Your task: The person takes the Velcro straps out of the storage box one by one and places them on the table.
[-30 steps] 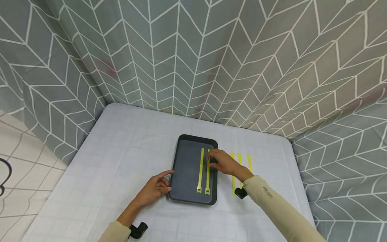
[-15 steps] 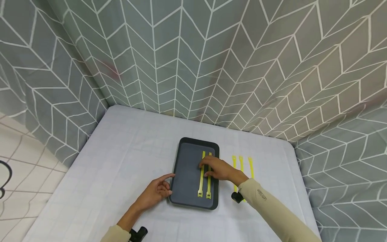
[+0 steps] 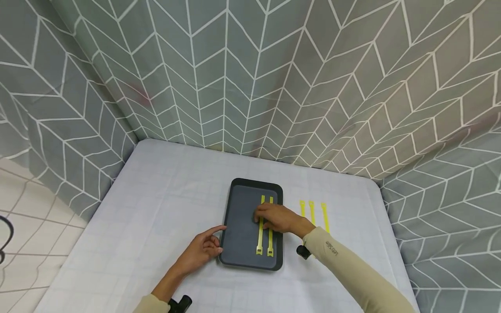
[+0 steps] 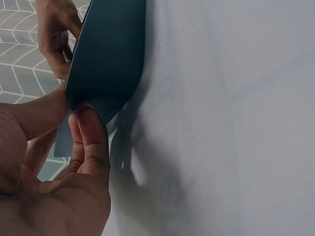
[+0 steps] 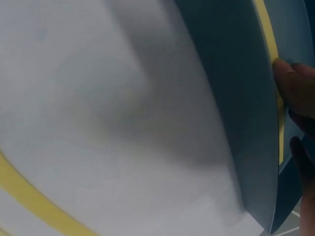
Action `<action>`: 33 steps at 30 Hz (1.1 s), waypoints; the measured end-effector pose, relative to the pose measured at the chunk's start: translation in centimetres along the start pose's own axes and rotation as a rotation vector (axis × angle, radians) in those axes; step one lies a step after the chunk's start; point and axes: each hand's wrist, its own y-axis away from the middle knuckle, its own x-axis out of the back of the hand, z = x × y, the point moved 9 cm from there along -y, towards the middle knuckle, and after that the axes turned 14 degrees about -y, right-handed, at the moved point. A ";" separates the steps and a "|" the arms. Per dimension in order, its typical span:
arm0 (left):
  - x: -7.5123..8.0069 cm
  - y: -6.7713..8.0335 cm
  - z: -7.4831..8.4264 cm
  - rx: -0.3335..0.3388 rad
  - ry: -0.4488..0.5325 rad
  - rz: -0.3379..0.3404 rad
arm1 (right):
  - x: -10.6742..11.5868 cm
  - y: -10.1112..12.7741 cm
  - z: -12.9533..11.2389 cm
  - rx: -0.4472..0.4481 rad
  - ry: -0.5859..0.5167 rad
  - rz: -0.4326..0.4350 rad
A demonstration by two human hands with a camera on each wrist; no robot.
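Right now my left hand [image 3: 198, 253] pinches the dark tray [image 3: 240, 239] by its near-left edge, my right hand [image 3: 277, 217] arching part-curled over two yellow strips [image 3: 260, 239] inside, whether gripping one I can't tell.

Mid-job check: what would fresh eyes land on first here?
Probably the two bright yellow strips lying in the dark tray, with the right hand over them. Next, three more yellow strips on the pale tablecloth right of it, partly hidden by the right arm. The left hand touches the tray's left edge.
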 end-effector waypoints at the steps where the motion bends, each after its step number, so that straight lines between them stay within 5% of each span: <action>1: 0.0 0.0 0.0 0.002 0.001 -0.001 | 0.0 -0.1 -0.1 0.009 0.006 -0.001; 33: -0.1 0.0 0.1 -0.007 -0.005 -0.001 | -0.9 -0.8 -1.5 0.139 0.191 0.010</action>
